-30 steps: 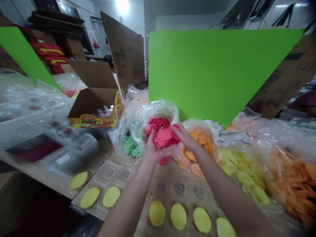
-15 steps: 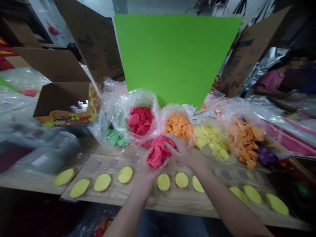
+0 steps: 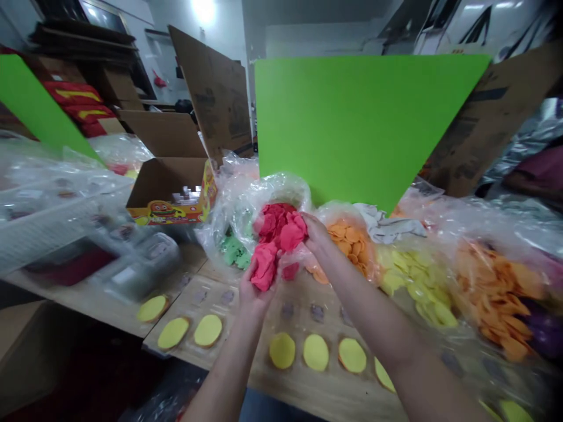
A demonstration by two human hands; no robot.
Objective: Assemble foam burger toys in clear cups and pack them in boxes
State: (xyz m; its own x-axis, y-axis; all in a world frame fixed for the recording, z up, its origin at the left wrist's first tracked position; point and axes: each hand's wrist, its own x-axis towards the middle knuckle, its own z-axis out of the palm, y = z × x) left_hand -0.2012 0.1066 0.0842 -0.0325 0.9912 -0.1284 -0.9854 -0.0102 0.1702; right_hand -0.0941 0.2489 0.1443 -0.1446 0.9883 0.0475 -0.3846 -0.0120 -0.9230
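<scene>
My left hand (image 3: 255, 293) is closed from below around a clump of thin pinkish-red foam pieces (image 3: 264, 266). Farther up, at the mouth of a clear plastic bag (image 3: 294, 183), my right hand (image 3: 315, 231) grips another clump of red pieces (image 3: 294, 232); its fingertips are partly hidden. More red pieces lie inside that bag, just behind both hands. One loose red piece (image 3: 290, 271) rests below my right hand. Along the table's near side lie several yellow discs (image 3: 315, 353) on brownish round pieces, in rows of clear plastic trays (image 3: 290, 293).
Green pieces (image 3: 236, 251) sit left of the red bag; orange discs (image 3: 349, 240), yellow pieces (image 3: 416, 281) and more orange pieces (image 3: 497, 293) are to the right. A green panel (image 3: 360, 129) stands behind. An open printed box (image 3: 167, 181) and clear packaging (image 3: 145, 269) occupy the left.
Both hands held one red clump together; now my right hand has moved up to the bag with part of it, while the left keeps the rest. The view has turned leftward.
</scene>
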